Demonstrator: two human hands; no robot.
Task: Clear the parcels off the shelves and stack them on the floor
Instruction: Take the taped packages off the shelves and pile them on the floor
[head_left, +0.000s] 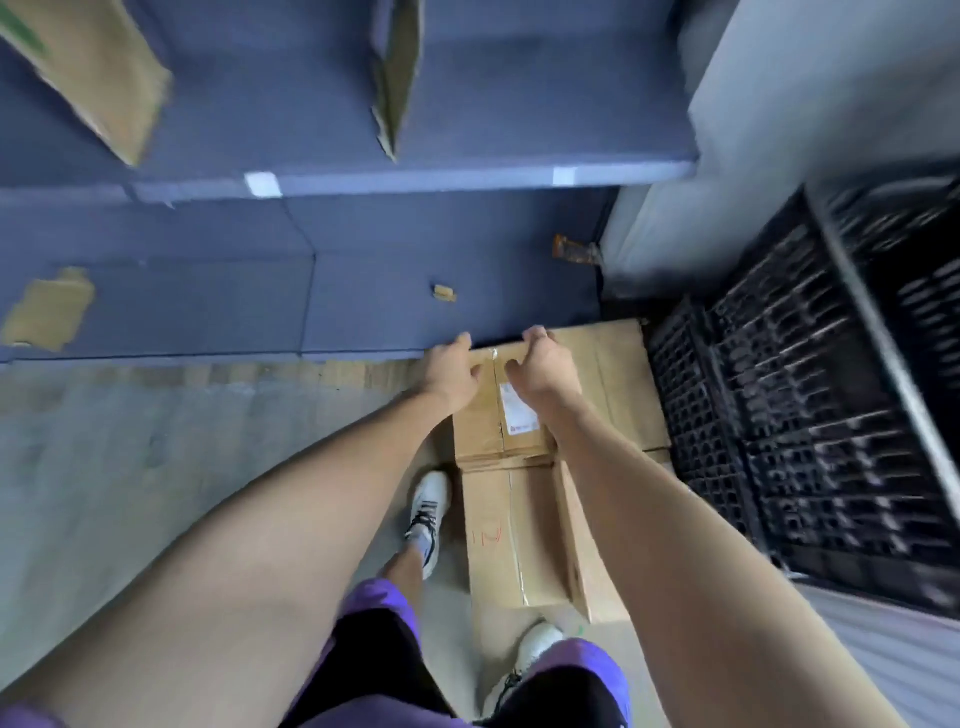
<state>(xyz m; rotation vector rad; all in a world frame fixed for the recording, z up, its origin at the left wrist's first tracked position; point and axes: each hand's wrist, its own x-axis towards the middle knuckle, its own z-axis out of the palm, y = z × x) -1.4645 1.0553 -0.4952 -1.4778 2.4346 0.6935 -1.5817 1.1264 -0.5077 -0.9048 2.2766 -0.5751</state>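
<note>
Hands first: we have the left hand (451, 371) and right hand (540, 370) close together, fingers curled over the far edge of the top box (483, 421), thumbs on its taped lid. We judge this grip steadies the box square on the stack. It rests on a larger box (621, 384), with another box (511, 545) nearer our feet, all on the floor (130, 467) beside the black crates (810, 415). Blue shelves (415, 176) above carry only cardboard scraps.

Two bare hands (451, 370) (545, 366), two white sneakers (430, 512) (524, 660), two blue shelves (467, 174) (260, 312), one black slatted plastic crate (810, 415), and at least three brown cardboard parcels (480, 426) (493, 540) (618, 374) on the floor.
</note>
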